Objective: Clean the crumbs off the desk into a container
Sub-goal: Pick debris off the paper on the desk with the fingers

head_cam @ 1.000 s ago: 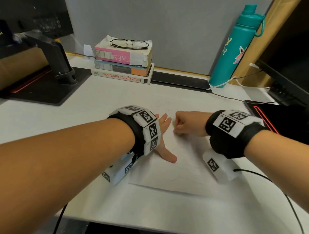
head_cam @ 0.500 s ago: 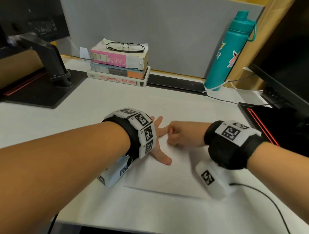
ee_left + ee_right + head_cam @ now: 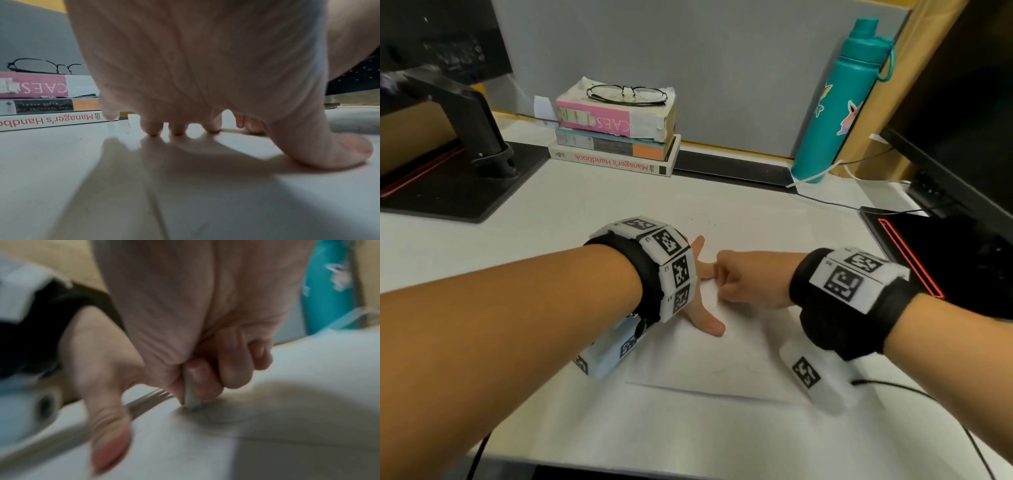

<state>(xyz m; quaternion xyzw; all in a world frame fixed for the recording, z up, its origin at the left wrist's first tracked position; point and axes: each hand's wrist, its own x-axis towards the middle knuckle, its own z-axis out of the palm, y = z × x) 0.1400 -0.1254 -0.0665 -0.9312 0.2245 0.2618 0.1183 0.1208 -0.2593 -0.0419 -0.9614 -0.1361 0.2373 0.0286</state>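
Head view is showing us both hands working on a white sheet of paper point(image 3: 709, 363) that is lying flat on the white desk point(image 3: 585, 212). We are pressing our left hand point(image 3: 697, 298) down on the sheet with fingers straight and spread; the left wrist view is showing the fingertips point(image 3: 153, 129) and thumb touching the surface, gripping nothing. We are curling our right hand point(image 3: 750, 279) into a fist just beside the left index finger, almost touching it. The right wrist view, blurred, is showing the right hand's fingers point(image 3: 205, 379) pinching a thin pale object point(image 3: 190, 395) whose lower end is meeting the sheet; we cannot tell what that object is. A few dark crumbs point(image 3: 702, 222) are lying on the desk just beyond the far edge of the paper, ahead of our fingertips. Behind them a stack of books point(image 3: 616, 137) is sitting against the grey partition with a pair of glasses point(image 3: 626, 94) resting on top. A teal water bottle point(image 3: 839, 102) is standing upright to the right, and a black monitor stand point(image 3: 465, 137) is sitting at the far left.
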